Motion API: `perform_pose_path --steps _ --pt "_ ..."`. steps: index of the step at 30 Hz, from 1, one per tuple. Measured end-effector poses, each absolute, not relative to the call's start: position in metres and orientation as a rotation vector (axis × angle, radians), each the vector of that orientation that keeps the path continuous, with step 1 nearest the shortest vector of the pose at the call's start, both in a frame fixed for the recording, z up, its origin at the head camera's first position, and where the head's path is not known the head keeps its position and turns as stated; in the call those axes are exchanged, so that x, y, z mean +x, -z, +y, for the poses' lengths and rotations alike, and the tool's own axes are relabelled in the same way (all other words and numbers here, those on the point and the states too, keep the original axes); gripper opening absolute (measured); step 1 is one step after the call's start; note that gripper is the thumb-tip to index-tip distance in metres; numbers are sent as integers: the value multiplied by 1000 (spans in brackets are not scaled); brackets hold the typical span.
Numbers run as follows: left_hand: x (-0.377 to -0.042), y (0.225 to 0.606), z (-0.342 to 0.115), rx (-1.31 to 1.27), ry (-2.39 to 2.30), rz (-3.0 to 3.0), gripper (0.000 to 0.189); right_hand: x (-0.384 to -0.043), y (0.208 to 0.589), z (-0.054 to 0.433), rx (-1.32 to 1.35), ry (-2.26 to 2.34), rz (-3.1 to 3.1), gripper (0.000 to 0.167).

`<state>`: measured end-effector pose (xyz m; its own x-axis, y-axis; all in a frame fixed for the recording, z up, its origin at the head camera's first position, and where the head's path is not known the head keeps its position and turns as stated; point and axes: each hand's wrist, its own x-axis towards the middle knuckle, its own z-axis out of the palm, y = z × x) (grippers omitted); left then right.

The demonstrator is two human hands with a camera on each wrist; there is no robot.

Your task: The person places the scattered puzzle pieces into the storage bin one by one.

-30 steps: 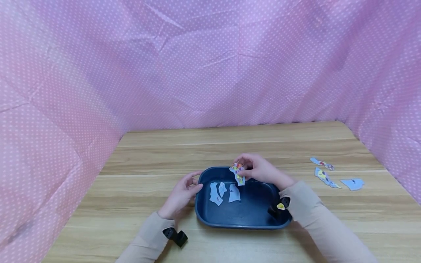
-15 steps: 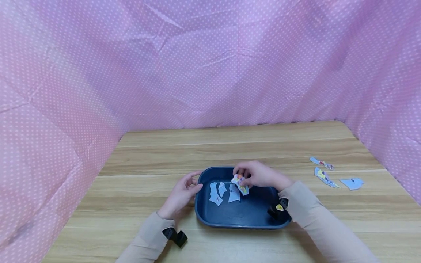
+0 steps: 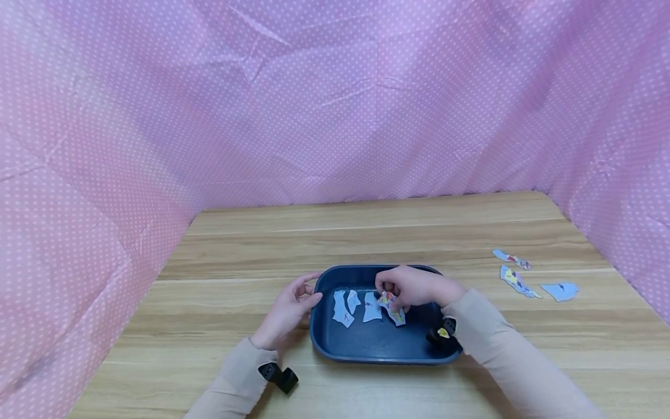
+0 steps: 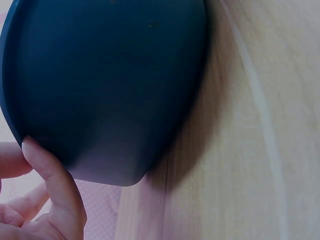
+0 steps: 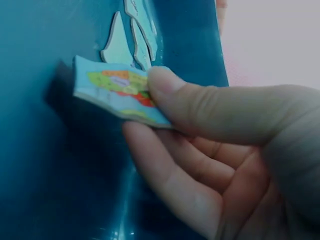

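Observation:
My right hand (image 3: 413, 286) pinches a colourful map puzzle piece (image 5: 112, 87) between thumb and fingers, low inside the dark blue tray (image 3: 387, 355). Patches of orange, yellow, red and purple cover its light-blue face. Left of it in the head view lie three pale-blue puzzle pieces: one long (image 3: 342, 309), one small (image 3: 353, 301) and one wider (image 3: 372, 308). The wider one sits right beside the held piece. At the tray's left end, my left hand (image 3: 289, 305) rests its thumb and fingertips against the rim, fingers spread apart and relaxed.
On the wooden table (image 3: 251, 244), to the right of the tray, lie three more puzzle pieces: a narrow strip (image 3: 512, 259), a curved yellow-and-blue one (image 3: 517, 282) and a pale-blue one (image 3: 560, 291). Pink dotted cloth (image 3: 335, 116) hangs behind the table and along both sides.
My right hand has lowered the colourful puzzle piece from the tray's far rim down into it, nearer to me and slightly rightward, turning the piece. My left hand has stayed in place.

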<state>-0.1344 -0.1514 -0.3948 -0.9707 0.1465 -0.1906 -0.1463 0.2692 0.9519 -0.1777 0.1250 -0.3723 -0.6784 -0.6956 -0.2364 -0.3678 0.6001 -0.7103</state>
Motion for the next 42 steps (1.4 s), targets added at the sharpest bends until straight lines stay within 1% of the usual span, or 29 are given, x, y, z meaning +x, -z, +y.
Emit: perform_pose_path --steps 10,23,33,42 --pt "-136 396 -151 1 -1774 2289 45 -177 376 122 -784 857 2408 32" --pt "-137 396 -152 0 -1764 2291 45 -174 374 118 -796 626 2639 24" --pt "-139 396 -152 -6 -1762 2289 44 -172 375 116 -722 664 2669 21" --pt "-136 396 -152 1 -1755 2306 45 -171 379 113 -686 643 2714 22"
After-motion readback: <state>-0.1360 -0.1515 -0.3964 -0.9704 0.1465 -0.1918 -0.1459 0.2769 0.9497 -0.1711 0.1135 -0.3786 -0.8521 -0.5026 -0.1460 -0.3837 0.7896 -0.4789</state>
